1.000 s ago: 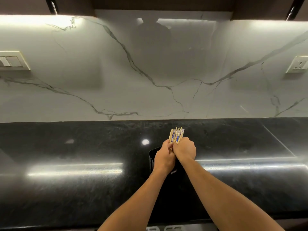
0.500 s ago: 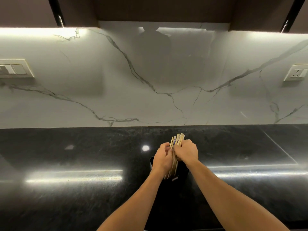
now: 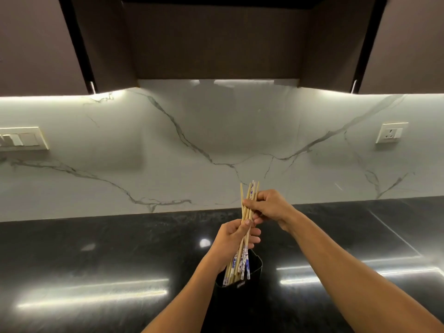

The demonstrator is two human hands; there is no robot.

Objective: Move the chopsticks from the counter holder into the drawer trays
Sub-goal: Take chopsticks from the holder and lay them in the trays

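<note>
Both hands grip one bundle of chopsticks (image 3: 245, 239): right hand (image 3: 269, 207) closed near its top, left hand (image 3: 231, 239) closed just below. Bundle's long axis stands near upright, lower tips at the holder (image 3: 254, 267) mouth under the left hand. Drawer trays not visible.

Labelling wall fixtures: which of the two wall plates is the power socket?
The plate on the right of the backsplash: it shows round pin holes. The wider plate at the left edge carries flat rocker switches instead.
</note>
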